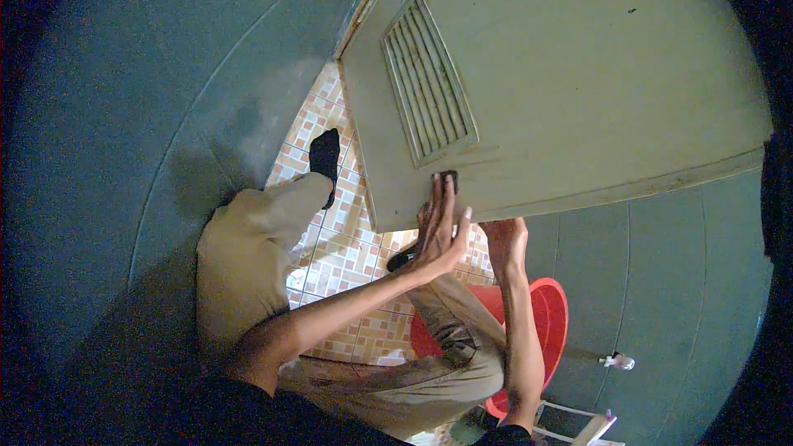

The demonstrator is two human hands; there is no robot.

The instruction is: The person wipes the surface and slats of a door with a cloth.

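The fingers of my left hand [440, 227] reach over the lower part of a pale, beige-green door [595, 91]. They press a small dark pad [450, 179] flat against its surface, just below the slatted vent [428, 78]. I cannot make out what kind of pad it is. My right hand [505, 241] grips the door's edge beside the left one, its fingers partly hidden behind the door. Dark smears show on the door near the vent and along its edge.
Behind my right forearm stands a red tub [552, 314], partly covered by my bent leg. Tiled floor [330, 260] lies under my feet. Grey-green walls [661, 281] rise on both sides. A tap [618, 361] sticks out at the right, above a pale rack [591, 429].
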